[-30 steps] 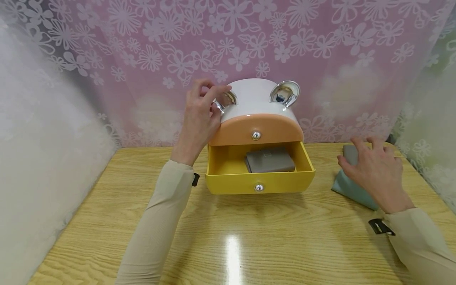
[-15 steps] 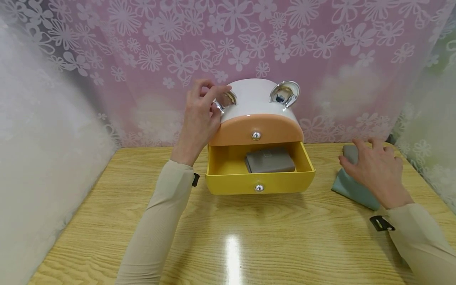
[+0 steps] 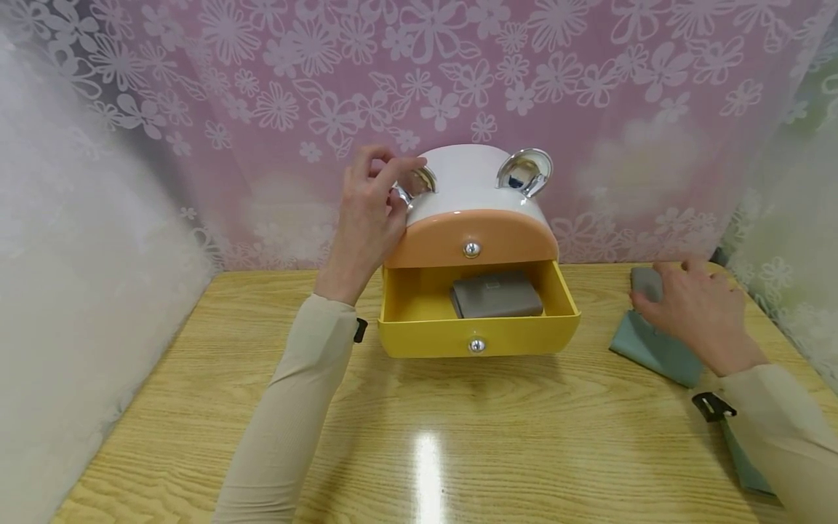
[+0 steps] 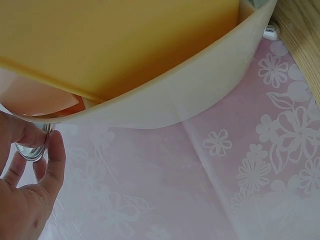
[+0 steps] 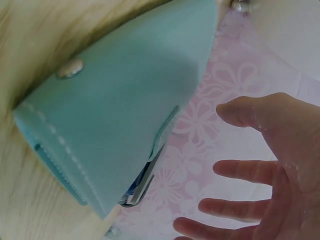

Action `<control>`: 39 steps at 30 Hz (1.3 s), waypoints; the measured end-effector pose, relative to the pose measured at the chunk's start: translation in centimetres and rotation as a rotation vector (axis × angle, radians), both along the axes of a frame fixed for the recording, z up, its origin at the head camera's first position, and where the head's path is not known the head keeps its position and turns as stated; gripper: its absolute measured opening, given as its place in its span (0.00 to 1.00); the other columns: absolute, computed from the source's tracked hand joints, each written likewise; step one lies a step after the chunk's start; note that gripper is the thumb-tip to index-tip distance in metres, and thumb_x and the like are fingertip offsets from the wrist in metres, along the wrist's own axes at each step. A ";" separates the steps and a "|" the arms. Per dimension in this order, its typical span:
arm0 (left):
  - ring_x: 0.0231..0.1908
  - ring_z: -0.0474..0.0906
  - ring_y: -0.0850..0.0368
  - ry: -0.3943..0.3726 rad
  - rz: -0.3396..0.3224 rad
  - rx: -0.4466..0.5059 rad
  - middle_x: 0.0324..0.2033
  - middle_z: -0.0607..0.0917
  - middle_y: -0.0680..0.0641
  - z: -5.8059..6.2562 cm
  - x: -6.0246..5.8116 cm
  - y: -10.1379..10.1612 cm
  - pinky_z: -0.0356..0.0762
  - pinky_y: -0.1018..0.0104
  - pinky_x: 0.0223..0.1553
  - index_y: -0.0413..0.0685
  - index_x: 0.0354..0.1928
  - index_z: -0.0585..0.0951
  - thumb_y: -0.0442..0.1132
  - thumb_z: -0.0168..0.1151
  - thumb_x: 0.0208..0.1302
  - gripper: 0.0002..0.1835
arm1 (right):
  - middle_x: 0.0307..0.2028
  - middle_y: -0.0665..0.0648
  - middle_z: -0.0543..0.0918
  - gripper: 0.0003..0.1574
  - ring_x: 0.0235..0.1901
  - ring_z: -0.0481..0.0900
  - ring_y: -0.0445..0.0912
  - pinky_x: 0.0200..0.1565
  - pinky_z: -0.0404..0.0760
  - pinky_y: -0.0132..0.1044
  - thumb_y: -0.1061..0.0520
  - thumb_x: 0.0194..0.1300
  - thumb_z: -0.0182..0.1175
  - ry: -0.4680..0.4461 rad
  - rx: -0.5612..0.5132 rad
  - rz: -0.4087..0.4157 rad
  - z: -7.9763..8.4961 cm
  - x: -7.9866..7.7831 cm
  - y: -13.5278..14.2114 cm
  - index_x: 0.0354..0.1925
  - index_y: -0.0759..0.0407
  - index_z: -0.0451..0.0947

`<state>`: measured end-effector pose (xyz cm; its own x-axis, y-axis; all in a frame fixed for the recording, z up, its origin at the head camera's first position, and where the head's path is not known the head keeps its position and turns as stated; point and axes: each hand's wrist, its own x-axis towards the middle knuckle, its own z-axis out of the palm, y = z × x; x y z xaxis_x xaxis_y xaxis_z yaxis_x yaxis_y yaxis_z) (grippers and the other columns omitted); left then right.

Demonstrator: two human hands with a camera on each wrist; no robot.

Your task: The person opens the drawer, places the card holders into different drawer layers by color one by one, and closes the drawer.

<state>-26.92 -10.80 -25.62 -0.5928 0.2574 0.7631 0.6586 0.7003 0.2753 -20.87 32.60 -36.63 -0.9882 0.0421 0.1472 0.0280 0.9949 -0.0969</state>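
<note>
My left hand (image 3: 369, 211) pinches the left silver ear (image 3: 419, 183) of a small white-topped drawer cabinet (image 3: 468, 171); in the left wrist view the thumb and fingers lie around the ear (image 4: 31, 152). Below the closed orange top drawer (image 3: 432, 244), the yellow drawer (image 3: 419, 338) stands pulled out with a grey folded wallet (image 3: 500, 297) inside. At the right, my right hand (image 3: 700, 313) hovers with spread fingers over a teal pouch (image 3: 655, 353) and a grey item (image 3: 646, 280). The right wrist view shows this pouch with a snap button (image 5: 70, 68) and its fingers holding nothing.
Another teal piece (image 3: 749, 466) lies partly hidden under the right sleeve. A pink flowered cloth (image 3: 314, 87) hangs behind the wooden table (image 3: 537, 444), and pale cloth (image 3: 78, 240) closes in the left side. The second silver ear (image 3: 526, 172) sticks up from the cabinet.
My right hand has shifted slightly to the right and toward me, baring more of the teal pouch and the teal piece under the sleeve. Left hand and drawers stay put.
</note>
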 end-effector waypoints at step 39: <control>0.51 0.73 0.44 -0.012 0.003 0.003 0.55 0.73 0.42 0.1 0.0 0.0 0.74 0.54 0.60 0.54 0.58 0.84 0.26 0.55 0.66 0.23 | 0.41 0.77 0.81 0.42 0.30 0.80 0.58 0.27 0.77 0.51 0.43 0.64 0.66 -0.331 0.011 0.158 -0.2 -4.4 3.0 0.56 0.80 0.71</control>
